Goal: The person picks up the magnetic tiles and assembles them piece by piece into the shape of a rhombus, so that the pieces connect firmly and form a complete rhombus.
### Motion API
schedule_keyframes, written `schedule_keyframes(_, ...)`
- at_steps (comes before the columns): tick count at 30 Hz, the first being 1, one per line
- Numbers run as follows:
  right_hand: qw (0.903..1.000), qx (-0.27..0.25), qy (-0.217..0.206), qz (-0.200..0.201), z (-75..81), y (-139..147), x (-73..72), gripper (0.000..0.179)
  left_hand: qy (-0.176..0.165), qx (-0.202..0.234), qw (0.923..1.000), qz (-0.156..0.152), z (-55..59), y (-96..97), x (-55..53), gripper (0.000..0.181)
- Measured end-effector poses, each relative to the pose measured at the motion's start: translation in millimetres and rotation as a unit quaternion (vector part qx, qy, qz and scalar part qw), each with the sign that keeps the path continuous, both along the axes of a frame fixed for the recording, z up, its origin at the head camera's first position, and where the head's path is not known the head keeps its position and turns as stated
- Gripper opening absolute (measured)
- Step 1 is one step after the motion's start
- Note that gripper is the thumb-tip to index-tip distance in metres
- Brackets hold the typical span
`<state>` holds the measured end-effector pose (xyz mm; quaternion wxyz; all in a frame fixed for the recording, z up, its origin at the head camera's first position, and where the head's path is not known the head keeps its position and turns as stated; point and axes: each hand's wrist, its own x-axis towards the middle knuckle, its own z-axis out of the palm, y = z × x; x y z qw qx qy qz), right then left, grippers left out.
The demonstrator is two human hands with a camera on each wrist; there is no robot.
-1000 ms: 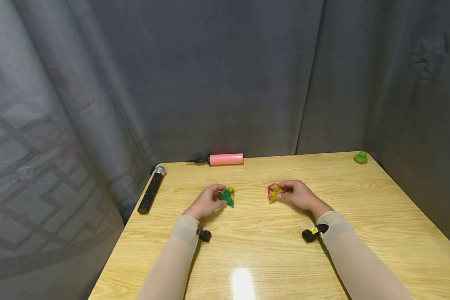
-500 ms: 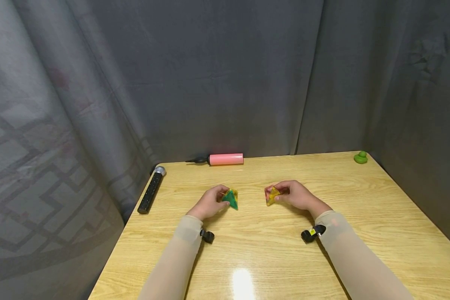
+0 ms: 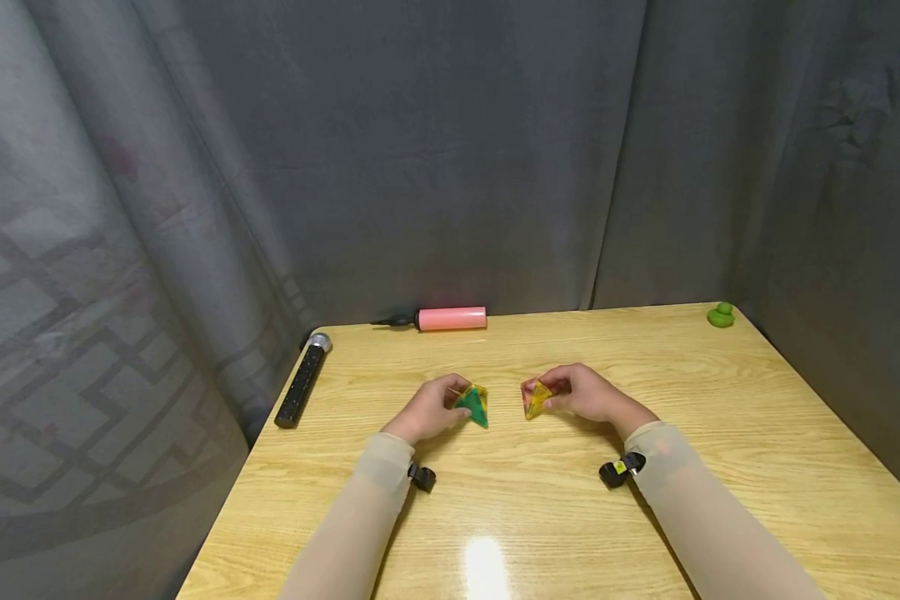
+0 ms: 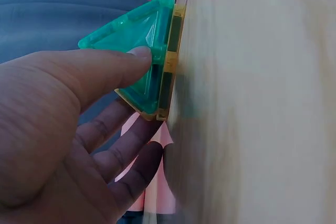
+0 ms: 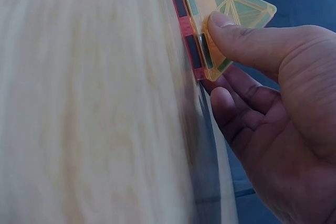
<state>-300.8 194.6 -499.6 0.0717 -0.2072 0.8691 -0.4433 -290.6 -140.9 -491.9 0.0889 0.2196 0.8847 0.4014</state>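
Note:
My left hand (image 3: 429, 410) pinches a translucent green triangular magnetic tile (image 4: 126, 32) joined at an angle to an orange-yellow one (image 4: 171, 62). Its thumb lies on the green face, while its other fingers are behind and below. My right hand (image 3: 588, 394) pinches a similar pair, a yellow triangular tile (image 5: 247, 10) with a red one (image 5: 185, 24) along its edge. The thumb presses the yellow face. Both pairs stand at the table surface, facing each other across a small gap in the head view. The hands partly hide the rear tiles.
A pink hand pump (image 3: 452, 318) with a black nozzle lies at the back edge of the wooden table (image 3: 510, 517). Along the left edge is a black microphone (image 3: 302, 385). A small green rounded object (image 3: 721, 315) sits at the far right corner. Grey curtains (image 3: 450, 167) surround the table.
Both hands have moved toward each other and slightly nearer the person, carrying their tile pairs. The gap between the pairs has narrowed. Both grips stay the same.

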Motion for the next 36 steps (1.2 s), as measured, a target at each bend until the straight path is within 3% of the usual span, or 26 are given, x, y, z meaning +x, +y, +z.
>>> schedule_keyframes(25, 0.999, -0.002, -0.012, 0.044, 3.8, -12.6, 6.0, 0.033, 0.0, -0.015, 0.9998, -0.008, 2.3, 21.1, 11.4, 0.039)
schedule_keyframes(36, 0.9988, 0.009, -0.003, 0.048, 1.3, -13.9, 5.1, 0.034, 0.017, -0.028, 0.9994, -0.015, -0.5, 26.6, 13.2, 0.04)
